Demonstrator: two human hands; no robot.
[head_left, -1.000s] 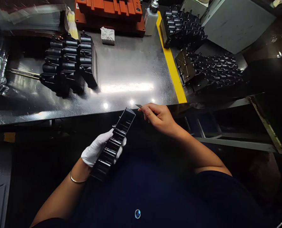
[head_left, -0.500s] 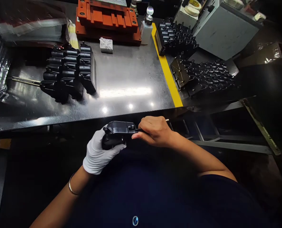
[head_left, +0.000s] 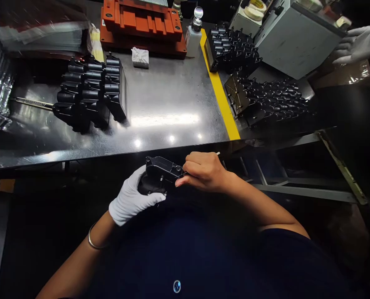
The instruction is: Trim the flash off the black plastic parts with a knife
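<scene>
My left hand (head_left: 129, 201), in a white glove, is closed around a black plastic housing (head_left: 163, 167) in front of the bench edge. Small metal pins stick out of the housing's near side, and it is tilted, its right end lower. My bare right hand (head_left: 205, 171) grips a slim hand tool, whose pale rear end (head_left: 218, 153) pokes out behind the knuckles. The tool's thin dark front reaches the housing's right end; its exact tip is too small to make out.
Black housings stand in rows on the metal bench (head_left: 160, 99), at left (head_left: 91, 91) and beyond the yellow tape (head_left: 219, 95) at right (head_left: 265, 97). An orange fixture (head_left: 143, 41), pump bottle (head_left: 193, 39) and grey box (head_left: 297, 39) stand behind. Another person's gloved hand (head_left: 361, 43) shows at upper right.
My left hand has turned the housing so that its left end is raised and its right end lower. Another person's gloved hand has come into view at upper right.
</scene>
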